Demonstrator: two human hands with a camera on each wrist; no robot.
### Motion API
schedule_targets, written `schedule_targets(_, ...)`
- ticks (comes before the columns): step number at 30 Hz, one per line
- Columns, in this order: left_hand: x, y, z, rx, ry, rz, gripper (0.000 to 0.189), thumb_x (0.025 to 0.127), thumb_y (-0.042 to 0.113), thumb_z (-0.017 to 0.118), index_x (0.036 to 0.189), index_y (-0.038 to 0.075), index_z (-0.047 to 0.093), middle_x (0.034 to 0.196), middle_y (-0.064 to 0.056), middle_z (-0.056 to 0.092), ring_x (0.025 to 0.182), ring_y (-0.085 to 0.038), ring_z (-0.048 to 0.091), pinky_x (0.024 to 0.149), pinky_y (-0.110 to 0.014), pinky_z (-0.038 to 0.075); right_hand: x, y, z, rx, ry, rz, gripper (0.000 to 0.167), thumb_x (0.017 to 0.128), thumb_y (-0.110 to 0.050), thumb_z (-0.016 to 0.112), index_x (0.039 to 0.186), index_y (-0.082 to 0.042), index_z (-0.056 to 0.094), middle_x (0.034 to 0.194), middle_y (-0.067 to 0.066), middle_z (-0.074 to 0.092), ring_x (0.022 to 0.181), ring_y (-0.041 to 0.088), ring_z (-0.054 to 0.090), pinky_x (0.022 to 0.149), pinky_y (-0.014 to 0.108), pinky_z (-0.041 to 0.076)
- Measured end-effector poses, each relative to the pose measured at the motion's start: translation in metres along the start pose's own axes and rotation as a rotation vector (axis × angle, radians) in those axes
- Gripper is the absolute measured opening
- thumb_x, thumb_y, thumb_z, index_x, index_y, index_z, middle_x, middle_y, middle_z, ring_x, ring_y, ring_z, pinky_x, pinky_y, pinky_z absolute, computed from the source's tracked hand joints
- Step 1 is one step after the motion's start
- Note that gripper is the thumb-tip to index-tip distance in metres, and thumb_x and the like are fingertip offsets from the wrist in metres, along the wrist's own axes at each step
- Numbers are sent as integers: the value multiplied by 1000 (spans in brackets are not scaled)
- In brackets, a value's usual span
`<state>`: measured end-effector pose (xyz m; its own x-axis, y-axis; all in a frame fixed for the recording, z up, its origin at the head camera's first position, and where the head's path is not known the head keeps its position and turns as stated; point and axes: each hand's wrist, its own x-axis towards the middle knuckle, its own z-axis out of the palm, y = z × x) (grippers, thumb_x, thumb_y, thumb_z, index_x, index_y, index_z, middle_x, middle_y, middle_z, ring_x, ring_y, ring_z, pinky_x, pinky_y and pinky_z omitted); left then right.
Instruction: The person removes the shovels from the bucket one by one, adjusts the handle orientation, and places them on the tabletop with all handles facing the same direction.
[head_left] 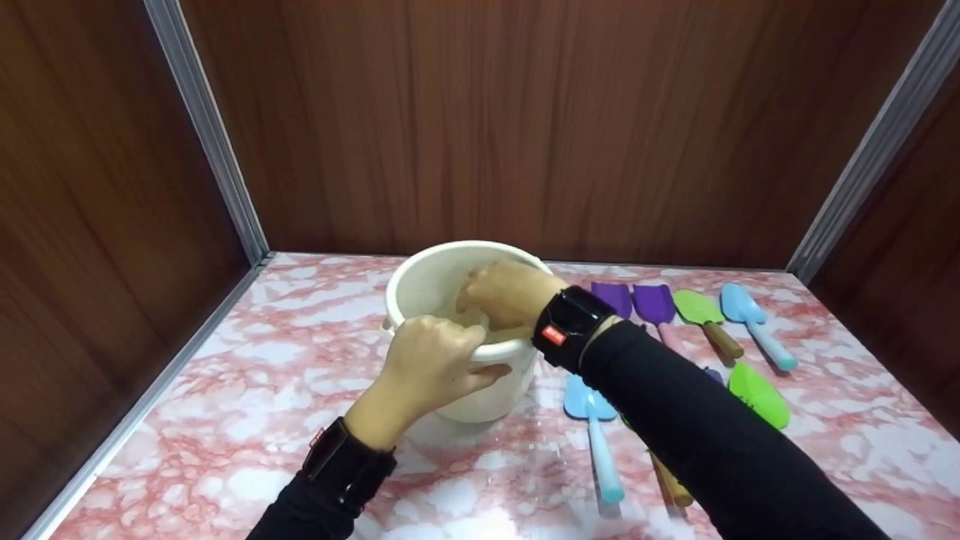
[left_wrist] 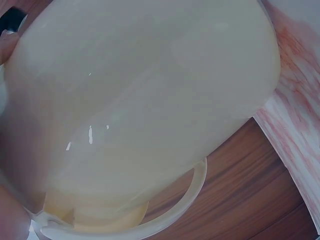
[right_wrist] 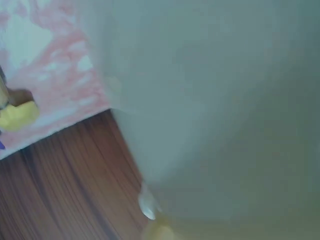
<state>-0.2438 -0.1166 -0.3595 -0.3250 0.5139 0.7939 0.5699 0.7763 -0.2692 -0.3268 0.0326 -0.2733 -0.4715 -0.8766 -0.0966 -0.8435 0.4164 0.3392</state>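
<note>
A cream-white bucket (head_left: 480, 390) stands upright on the marbled table. My left hand (head_left: 435, 360) grips its near rim, fingers over the edge and thumb along the outside. My right hand (head_left: 514, 292) reaches down inside the bucket with bent fingers; what they touch or hold is not clear. A small pale piece (head_left: 486, 322) shows between the two hands. The bucket's wall (left_wrist: 160, 90) fills most of the left wrist view, with a curved white handle (left_wrist: 197, 185) below. In the right wrist view, the pale bucket wall (right_wrist: 210, 110) is blurred.
Several small shovels lie right of the bucket: purple (head_left: 654, 304), olive green (head_left: 697, 306), light blue (head_left: 742, 304), bright green (head_left: 761, 397) and a nearer light-blue one (head_left: 592, 405). The right sleeve (head_left: 697, 420) crosses above some. Brown wood-grain panels (head_left: 480, 127) surround the table (head_left: 247, 420).
</note>
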Motion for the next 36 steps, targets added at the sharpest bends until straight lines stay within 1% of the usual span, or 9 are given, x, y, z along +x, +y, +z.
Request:
schedule_targets(5, 0, 0, 0, 1, 3, -2, 53, 76, 57, 90, 66, 17, 56, 52, 5, 50, 42, -19, 48, 41, -36, 38, -4, -2, 11, 61, -127, 105, 23, 83, -11, 80, 104, -18, 81, 90, 5, 74, 77, 21, 61, 81, 41, 56)
schedule_targets(12, -1, -1, 0, -14, 15, -1, 52, 76, 55, 90, 64, 18, 54, 50, 6, 46, 41, -17, 42, 39, -35, 34, -4, -3, 8, 225, -357, 230, 15, 91, -16, 75, 104, -17, 83, 82, -4, 67, 74, 15, 54, 71, 35, 51)
schedule_targets(16, -2, -1, 0, -1, 15, -4, 54, 75, 56, 90, 64, 19, 53, 51, 6, 45, 41, -17, 42, 39, -35, 34, 3, 0, 17, 255, -420, 258, 6, 90, -17, 75, 86, -16, 79, 67, -9, 58, 67, 14, 50, 61, 33, 44)
schedule_targets(17, -2, 0, 0, 3, 14, -5, 53, 74, 57, 90, 65, 19, 54, 52, 6, 45, 41, -17, 43, 39, -35, 35, 7, 4, 24, 251, -408, 250, 10, 89, -19, 75, 79, -17, 76, 62, -11, 55, 65, 13, 49, 60, 33, 44)
schedule_targets(20, -2, 0, 1, 13, 12, -6, 54, 74, 58, 90, 65, 19, 54, 52, 5, 46, 42, -18, 44, 40, -36, 36, 7, 9, 23, 276, -361, 238, 13, 88, -22, 77, 76, -17, 76, 59, -10, 54, 61, 12, 47, 58, 31, 42)
schedule_targets(22, -2, 0, 1, 14, 11, -3, 54, 75, 58, 89, 65, 18, 55, 52, 5, 46, 42, -18, 45, 40, -36, 36, 3, 13, 17, 285, -299, 242, 10, 88, -25, 78, 81, -18, 79, 65, -9, 60, 64, 13, 51, 61, 32, 45)
schedule_targets(24, -2, 0, 1, 15, 14, 0, 54, 75, 59, 90, 64, 18, 55, 52, 5, 47, 42, -18, 44, 40, -36, 37, -8, 11, -4, 271, -245, 250, 16, 90, -28, 79, 98, -15, 83, 82, -4, 69, 73, 15, 58, 69, 33, 49)
schedule_targets(28, -2, -2, 1, 6, 18, 1, 54, 73, 57, 92, 64, 18, 56, 52, 6, 46, 43, -17, 43, 40, -35, 38, -20, 19, -23, 177, -116, 251, 23, 94, -33, 80, 111, -17, 83, 104, 3, 77, 90, 23, 68, 84, 43, 56)
schedule_targets(36, -6, -5, 1, -4, 27, -1, 57, 73, 55, 92, 63, 16, 51, 51, 5, 43, 43, -16, 40, 40, -35, 35, -59, 30, -41, 58, 102, 254, 28, 93, -28, 84, 117, -13, 82, 108, 7, 80, 88, 26, 73, 85, 45, 61)
